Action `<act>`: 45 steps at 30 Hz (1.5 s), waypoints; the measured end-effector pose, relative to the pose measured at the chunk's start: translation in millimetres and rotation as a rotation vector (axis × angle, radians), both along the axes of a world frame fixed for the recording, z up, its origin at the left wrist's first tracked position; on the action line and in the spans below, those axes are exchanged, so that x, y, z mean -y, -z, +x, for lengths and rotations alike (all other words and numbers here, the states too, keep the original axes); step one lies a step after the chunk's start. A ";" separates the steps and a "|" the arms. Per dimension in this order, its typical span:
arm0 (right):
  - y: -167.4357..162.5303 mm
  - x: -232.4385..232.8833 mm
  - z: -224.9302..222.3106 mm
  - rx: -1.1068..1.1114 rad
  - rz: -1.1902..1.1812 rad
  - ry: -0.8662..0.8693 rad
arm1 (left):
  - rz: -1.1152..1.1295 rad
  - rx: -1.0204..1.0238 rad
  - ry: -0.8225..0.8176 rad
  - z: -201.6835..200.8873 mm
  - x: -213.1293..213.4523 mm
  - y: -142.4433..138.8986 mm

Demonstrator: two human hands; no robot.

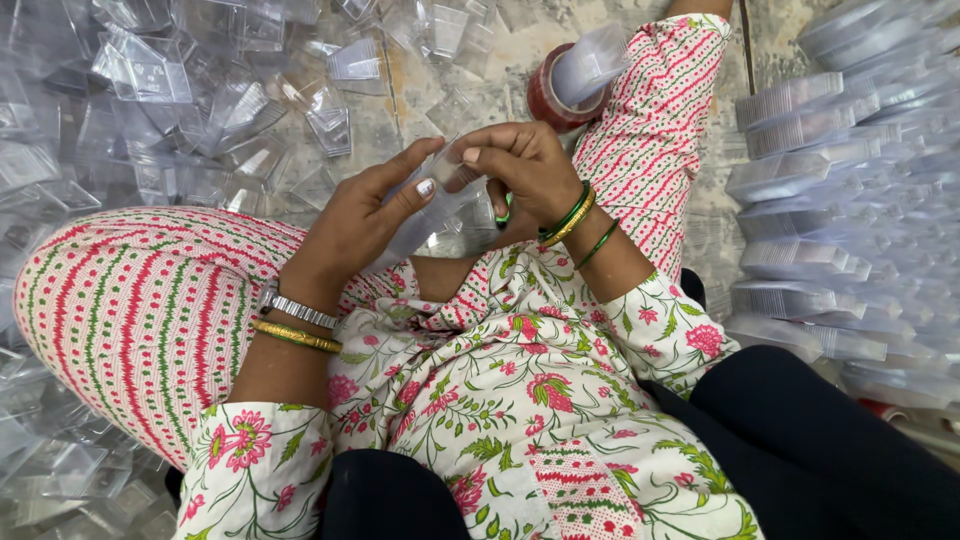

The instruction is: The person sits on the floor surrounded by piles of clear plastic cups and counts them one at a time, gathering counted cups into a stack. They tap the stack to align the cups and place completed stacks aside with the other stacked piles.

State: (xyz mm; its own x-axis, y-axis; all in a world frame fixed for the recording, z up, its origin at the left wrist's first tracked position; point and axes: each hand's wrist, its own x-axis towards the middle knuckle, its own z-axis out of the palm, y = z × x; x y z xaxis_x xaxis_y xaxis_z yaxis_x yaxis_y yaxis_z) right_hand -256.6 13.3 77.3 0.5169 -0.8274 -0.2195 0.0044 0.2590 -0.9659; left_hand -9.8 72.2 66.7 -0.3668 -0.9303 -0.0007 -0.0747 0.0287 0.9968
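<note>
Two hands meet over my lap in the head view, both closed on one clear plastic container (432, 208). My left hand (358, 228) grips it from the side, thumb pressed across its face and fingers reaching over the top. My right hand (522, 170) pinches its upper end between thumb and forefinger. The container is see-through, so its edges are hard to trace, but its long axis seems to run diagonally, from the lower left near my left palm up toward the right fingertips. It sits above my crossed legs, between the two knees.

Beyond my hands a roll of red tape (556, 95) lies on the floor, with a clear piece resting in its core. A heap of loose clear containers (190, 110) covers the floor to the left. Rows of stacked clear lids (820, 170) lie to the right.
</note>
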 end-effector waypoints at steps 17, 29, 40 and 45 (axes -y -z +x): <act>29.6 1.7 -9.0 -0.389 -0.661 0.040 | 0.204 -0.372 -0.172 -4.6 7.8 27.7; 6.8 -42.5 46.3 -0.429 -1.020 -0.129 | 0.261 -0.582 -0.249 -6.1 4.3 22.3; 7.0 -29.4 27.8 0.697 0.319 0.039 | 0.522 -0.615 -0.167 6.5 6.3 10.1; 6.2 -22.2 13.0 0.813 0.517 -0.044 | 0.466 -0.573 -0.176 6.9 2.6 6.6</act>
